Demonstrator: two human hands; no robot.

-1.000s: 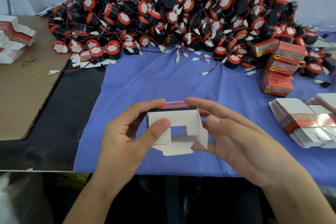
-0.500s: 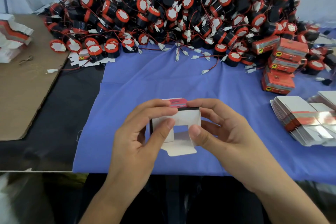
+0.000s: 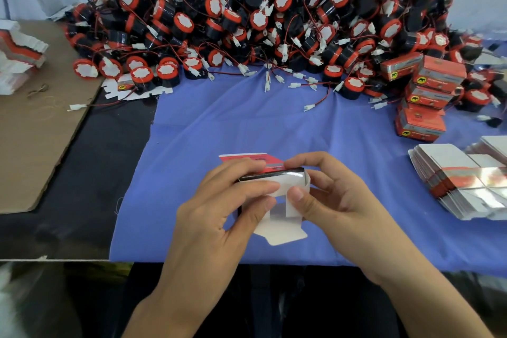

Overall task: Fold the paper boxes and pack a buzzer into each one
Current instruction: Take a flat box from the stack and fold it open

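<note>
Fingers of my left hand [image 3: 216, 208] and right hand [image 3: 333, 200] curl round the box [image 3: 274, 173], thumbs pressing its near flaps. Box over the near cloth [image 3: 219, 123], long axis left-right, open end toward me.

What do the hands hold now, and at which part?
Both hold one paper box: the left hand at its left side, the right hand at its right side.
</note>
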